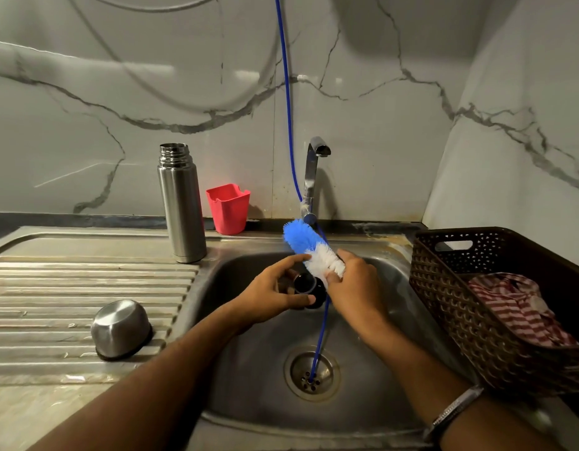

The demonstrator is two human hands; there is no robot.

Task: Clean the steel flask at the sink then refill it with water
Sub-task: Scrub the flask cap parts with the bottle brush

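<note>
The steel flask (181, 203) stands upright and uncapped on the sink's left rim, apart from both hands. Its steel cup lid (121, 328) lies upside down on the ribbed drainboard (70, 288). Over the basin, my left hand (275, 291) holds a small dark stopper (309, 288) between thumb and fingers. My right hand (354, 281) grips a blue and white bottle brush (309, 247) at the base of its bristles, the bristle head pointing up and left above the stopper. The brush's handle is hidden behind my right hand.
A chrome tap (314, 177) rises behind the basin, with no water running. A blue hose (289, 125) hangs down into the drain (311, 374). A red plastic cup (228, 208) stands by the wall. A brown basket (496, 307) with striped cloth sits right of the sink.
</note>
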